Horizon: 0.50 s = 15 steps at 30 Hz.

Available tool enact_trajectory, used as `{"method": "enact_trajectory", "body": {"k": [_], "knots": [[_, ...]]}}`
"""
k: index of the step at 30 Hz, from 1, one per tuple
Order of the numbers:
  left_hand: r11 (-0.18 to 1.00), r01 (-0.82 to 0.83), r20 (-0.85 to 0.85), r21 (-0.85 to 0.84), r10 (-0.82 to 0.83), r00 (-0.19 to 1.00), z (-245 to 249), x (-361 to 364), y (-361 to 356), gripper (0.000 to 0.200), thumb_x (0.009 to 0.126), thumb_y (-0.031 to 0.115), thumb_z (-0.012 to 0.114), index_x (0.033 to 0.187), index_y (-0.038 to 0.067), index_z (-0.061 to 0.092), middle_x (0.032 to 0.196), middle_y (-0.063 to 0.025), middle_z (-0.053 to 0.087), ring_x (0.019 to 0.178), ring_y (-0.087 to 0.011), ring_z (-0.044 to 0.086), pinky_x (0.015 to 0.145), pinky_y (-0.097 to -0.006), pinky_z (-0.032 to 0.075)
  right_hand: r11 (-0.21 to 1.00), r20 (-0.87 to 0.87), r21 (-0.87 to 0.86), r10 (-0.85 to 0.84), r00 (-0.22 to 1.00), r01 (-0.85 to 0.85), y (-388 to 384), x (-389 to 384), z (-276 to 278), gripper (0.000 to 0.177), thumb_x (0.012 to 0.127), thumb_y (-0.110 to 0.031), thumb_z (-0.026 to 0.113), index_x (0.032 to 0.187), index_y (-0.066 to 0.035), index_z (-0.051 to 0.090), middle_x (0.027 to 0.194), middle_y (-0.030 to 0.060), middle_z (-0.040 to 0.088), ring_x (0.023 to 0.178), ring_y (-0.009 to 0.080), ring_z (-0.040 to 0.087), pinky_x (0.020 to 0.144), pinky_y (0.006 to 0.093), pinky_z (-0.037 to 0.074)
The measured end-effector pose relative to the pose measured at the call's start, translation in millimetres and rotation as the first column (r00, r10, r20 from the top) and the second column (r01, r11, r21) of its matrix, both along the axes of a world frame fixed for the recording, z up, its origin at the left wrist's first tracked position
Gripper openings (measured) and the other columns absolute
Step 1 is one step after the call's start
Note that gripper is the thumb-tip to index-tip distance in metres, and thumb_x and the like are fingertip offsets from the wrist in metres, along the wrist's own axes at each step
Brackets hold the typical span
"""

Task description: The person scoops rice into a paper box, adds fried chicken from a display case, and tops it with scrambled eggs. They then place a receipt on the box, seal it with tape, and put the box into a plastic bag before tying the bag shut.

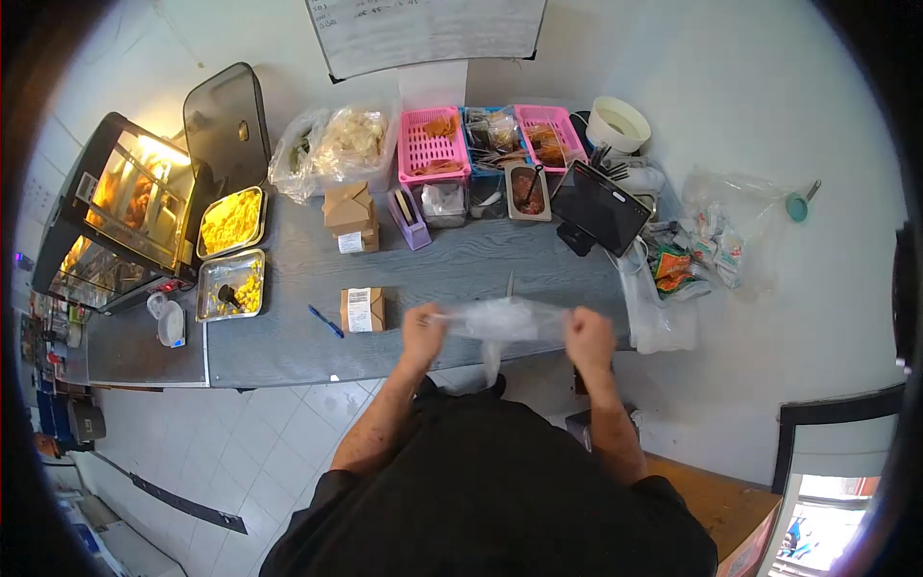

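A clear plastic bag (505,320) is stretched sideways between my two hands over the front edge of the grey table (452,269). My left hand (423,335) is closed on one end of it, and my right hand (588,337) grips the other. The bag is blurred by motion, and part of it hangs down in the middle. Left of my left hand sits a small cardboard box (362,310) with a white label. A blue pen (326,322) lies beside that box.
Stacked cardboard boxes (351,216) and a purple tape dispenser (409,218) stand behind. Pink baskets (433,171), a sauce tray (528,192) and a tablet (603,209) line the back. Metal food trays (231,285) and a lit warmer cabinet (125,207) are at left; plastic bags (663,303) hang at right.
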<state>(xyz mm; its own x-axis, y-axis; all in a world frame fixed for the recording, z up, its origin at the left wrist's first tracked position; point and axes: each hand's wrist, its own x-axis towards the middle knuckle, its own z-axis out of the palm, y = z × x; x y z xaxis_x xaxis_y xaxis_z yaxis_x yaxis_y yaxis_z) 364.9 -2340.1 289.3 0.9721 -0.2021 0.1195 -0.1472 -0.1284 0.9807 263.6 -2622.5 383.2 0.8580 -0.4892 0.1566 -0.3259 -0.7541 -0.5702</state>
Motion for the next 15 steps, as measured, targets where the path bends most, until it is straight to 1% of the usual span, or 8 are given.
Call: {"method": "enact_trajectory", "body": {"k": [2,5,7,9,11,12,14,15], "knots": [[0.926,-0.294,-0.321,-0.238,0.210,0.923,16.7,21.2,30.8,0.045,0.087,0.014,0.071,0.059,0.013,0.036,0.056,0.0057,0.037,0.053,-0.0055,0.035,0.049,-0.0253,0.028,0.995,0.059,-0.016,-0.099,0.993,0.100,-33.3,-6.0,-4.6,0.036,0.086,-0.028,0.065,0.065,-0.002,0.052,0.067,0.0182,0.059,0.064,0.0424,0.056,0.057,0.0483,0.042],[0.881,-0.281,-0.312,-0.380,0.164,0.936,33.6,16.0,29.7,0.049,0.089,0.013,0.070,0.059,0.018,0.031,0.056,0.0071,0.035,0.054,-0.0038,0.033,0.049,-0.0234,0.027,0.981,-0.122,-0.191,-0.009,0.992,-0.014,-48.9,-8.5,-3.0,0.036,0.083,-0.033,0.070,0.073,-0.003,0.053,0.065,0.0164,0.059,0.062,0.0391,0.059,0.058,0.0482,0.044],[0.879,-0.302,-0.300,-0.370,0.195,0.934,41.9,17.7,24.8,0.049,0.089,0.012,0.070,0.059,0.016,0.031,0.056,0.0070,0.035,0.055,-0.0032,0.034,0.049,-0.0236,0.028,0.970,-0.166,0.223,0.136,0.977,-0.098,-39.7,-10.2,11.9,0.040,0.077,-0.036,0.077,0.096,-0.007,0.057,0.083,0.0159,0.063,0.079,0.0340,0.064,0.069,0.0455,0.049],[0.920,-0.285,-0.247,-0.270,0.220,0.944,68.4,20.0,17.8,0.047,0.088,0.012,0.071,0.059,0.012,0.034,0.056,0.0057,0.036,0.054,-0.0050,0.036,0.048,-0.0266,0.032,0.921,0.142,-0.189,0.370,0.918,-0.342,-18.1,-9.2,19.9,0.070,0.068,-0.032,0.084,0.125,-0.010,0.049,0.111,0.0155,0.059,0.097,0.0296,0.062,0.077,0.0436,0.049],[0.980,-0.192,0.230,0.053,0.176,0.957,102.7,12.2,-5.9,0.037,0.080,0.003,0.072,0.060,0.006,0.041,0.053,0.0015,0.042,0.055,-0.0075,0.040,0.049,-0.0285,0.036,0.884,0.162,-0.286,0.426,0.890,-0.371,25.6,-1.2,49.1,0.077,0.068,-0.032,0.084,0.131,-0.011,0.046,0.125,0.0161,0.051,0.105,0.0302,0.058,0.083,0.0431,0.048],[0.991,-0.083,0.235,0.107,0.056,0.970,120.9,-0.5,-22.7,0.026,0.078,0.003,0.070,0.066,0.005,0.047,0.058,-0.0026,0.050,0.055,-0.0115,0.048,0.050,-0.0311,0.041,0.881,0.156,-0.285,0.432,0.888,-0.378,48.8,2.6,45.9,0.077,0.068,-0.032,0.084,0.131,-0.011,0.046,0.125,0.0161,0.051,0.105,0.0302,0.058,0.083,0.0431,0.048],[0.987,0.026,0.235,0.159,-0.064,0.970,135.1,-22.2,-43.9,0.016,0.077,0.002,0.068,0.072,0.003,0.053,0.063,-0.0067,0.058,0.056,-0.0155,0.055,0.051,-0.0338,0.045,0.922,0.043,0.071,0.379,0.924,-0.382,79.3,7.7,37.1,0.065,0.075,-0.032,0.077,0.130,-0.011,0.048,0.124,0.0175,0.054,0.108,0.0344,0.057,0.088,0.0452,0.047],[0.897,0.038,0.261,0.440,-0.169,0.950,136.5,-31.6,-48.4,0.010,0.078,0.004,0.065,0.079,0.005,0.055,0.075,-0.0102,0.062,0.062,-0.0231,0.061,0.055,-0.0384,0.049,0.921,0.044,0.070,0.381,0.924,-0.383,71.5,7.5,26.6,0.065,0.075,-0.032,0.077,0.130,-0.011,0.048,0.124,0.0175,0.054,0.108,0.0344,0.057,0.088,0.0452,0.047]]}}
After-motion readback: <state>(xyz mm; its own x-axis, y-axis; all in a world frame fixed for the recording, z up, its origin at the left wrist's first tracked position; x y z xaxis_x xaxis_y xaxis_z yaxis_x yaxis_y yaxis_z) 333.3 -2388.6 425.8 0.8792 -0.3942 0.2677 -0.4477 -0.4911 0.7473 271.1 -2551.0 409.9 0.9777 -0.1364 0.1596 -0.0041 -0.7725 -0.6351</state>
